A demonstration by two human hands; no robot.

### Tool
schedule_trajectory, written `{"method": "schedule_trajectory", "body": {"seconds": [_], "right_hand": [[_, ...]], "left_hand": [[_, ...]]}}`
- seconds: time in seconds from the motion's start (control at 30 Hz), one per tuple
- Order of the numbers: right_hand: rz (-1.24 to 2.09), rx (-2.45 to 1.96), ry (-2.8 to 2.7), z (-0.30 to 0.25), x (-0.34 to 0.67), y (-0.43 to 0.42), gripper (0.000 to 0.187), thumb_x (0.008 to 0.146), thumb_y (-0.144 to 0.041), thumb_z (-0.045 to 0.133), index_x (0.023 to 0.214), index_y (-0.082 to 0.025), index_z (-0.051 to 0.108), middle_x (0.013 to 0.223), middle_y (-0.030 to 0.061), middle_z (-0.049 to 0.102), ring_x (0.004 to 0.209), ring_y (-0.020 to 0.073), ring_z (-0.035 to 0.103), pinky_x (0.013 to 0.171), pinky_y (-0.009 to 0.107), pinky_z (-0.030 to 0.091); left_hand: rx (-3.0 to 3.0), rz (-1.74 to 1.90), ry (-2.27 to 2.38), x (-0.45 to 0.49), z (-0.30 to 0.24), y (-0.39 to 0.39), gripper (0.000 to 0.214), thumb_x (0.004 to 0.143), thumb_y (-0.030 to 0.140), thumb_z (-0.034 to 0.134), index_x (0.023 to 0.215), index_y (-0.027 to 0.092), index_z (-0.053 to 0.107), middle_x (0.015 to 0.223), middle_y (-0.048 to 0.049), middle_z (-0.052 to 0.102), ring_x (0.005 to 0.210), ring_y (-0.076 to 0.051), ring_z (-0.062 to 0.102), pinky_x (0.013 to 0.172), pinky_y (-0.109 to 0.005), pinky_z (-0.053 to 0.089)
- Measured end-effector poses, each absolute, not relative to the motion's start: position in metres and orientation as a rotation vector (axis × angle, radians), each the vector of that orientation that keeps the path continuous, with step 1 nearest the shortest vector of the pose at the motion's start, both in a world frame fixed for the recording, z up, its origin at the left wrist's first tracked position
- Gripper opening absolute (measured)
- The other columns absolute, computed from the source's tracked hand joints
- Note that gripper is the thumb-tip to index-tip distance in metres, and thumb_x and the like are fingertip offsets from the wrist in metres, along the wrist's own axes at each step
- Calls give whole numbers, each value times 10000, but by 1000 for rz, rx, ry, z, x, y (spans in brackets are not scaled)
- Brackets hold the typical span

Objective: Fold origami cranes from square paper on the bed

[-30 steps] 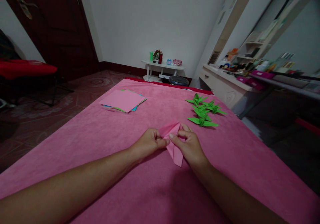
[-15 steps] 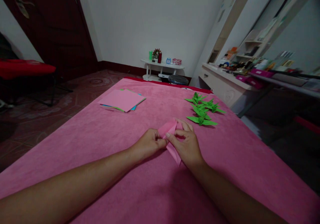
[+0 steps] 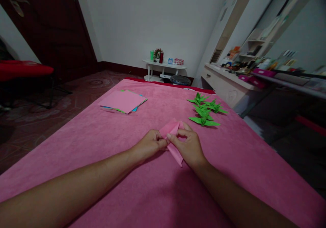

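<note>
A partly folded pink paper lies between my two hands over the pink cloth. My left hand pinches its left edge with closed fingers. My right hand grips the paper's right side, thumb and forefinger pressed on a fold. A pointed lower flap sticks out beneath my right hand.
A stack of coloured paper sheets, pink on top, lies at the far left of the cloth. Several green folded paper cranes sit at the far right. A white side table stands by the wall, a cluttered dresser on the right.
My right hand has shifted a little to the left along the pink paper, folding it narrower. My left hand keeps its pinch in place. The view has tilted slightly.
</note>
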State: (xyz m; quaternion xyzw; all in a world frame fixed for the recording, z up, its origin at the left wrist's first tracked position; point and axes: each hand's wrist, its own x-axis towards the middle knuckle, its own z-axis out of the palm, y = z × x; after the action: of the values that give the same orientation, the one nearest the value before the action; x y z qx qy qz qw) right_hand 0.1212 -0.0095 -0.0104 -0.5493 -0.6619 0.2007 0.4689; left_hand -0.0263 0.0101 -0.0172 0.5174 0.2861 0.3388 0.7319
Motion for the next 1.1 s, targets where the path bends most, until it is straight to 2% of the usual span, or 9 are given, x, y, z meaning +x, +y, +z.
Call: {"method": "schedule_trajectory", "body": {"seconds": [0.1,0.17,0.4,0.57,0.7,0.9,1.1], "right_hand": [[483,-1234,-1471,-3,124,-10,148,769,-321,611,704,-197,657,1179,64,542,1098,220,501,947,360,373],[422,-1195,-1358,3,126,-12,150,806,-326,573,776,-203,652,1234,66,500,1129,211,480,966,362,356],[379,-1230,-1445,8,129,-20,194,815,-362,555,727,-206,629,988,59,521,987,209,520,923,371,378],[294,-1359,-1667,-1,123,-21,150,722,-387,656,783,-249,660,1171,64,496,1176,268,414,980,441,327],[294,-1400,-1672,-12,116,-17,109,721,-342,653,780,-251,667,1294,53,446,1229,262,373,1008,451,301],[413,-1440,-1578,-20,114,-10,111,740,-326,621,750,-254,705,1246,59,499,1209,258,401,1017,439,306],[555,-1403,-1538,-21,116,-8,159,754,-331,604,826,-265,730,1124,64,587,1166,254,448,992,427,326]], "left_hand": [[987,832,580,-26,-15,11,171,671,241,707,726,83,672,676,-39,639,642,-112,573,692,-236,447],[920,903,580,-25,-16,12,149,679,209,700,748,78,684,718,-63,666,685,-131,605,745,-261,463],[866,1062,581,-24,-20,15,185,727,216,676,800,46,687,759,-116,692,690,-156,630,738,-280,478],[858,1103,572,-23,-18,13,167,740,208,664,790,50,687,694,-98,689,629,-138,622,678,-250,479],[847,1085,532,-22,-17,10,158,740,188,660,822,56,688,706,-93,692,637,-137,627,682,-245,485],[745,1042,491,-19,-17,10,88,699,139,677,712,52,677,697,-83,686,690,-137,635,778,-259,491],[695,1031,499,-19,-19,12,44,672,70,632,662,46,668,683,-85,682,713,-149,641,843,-299,490]]}}
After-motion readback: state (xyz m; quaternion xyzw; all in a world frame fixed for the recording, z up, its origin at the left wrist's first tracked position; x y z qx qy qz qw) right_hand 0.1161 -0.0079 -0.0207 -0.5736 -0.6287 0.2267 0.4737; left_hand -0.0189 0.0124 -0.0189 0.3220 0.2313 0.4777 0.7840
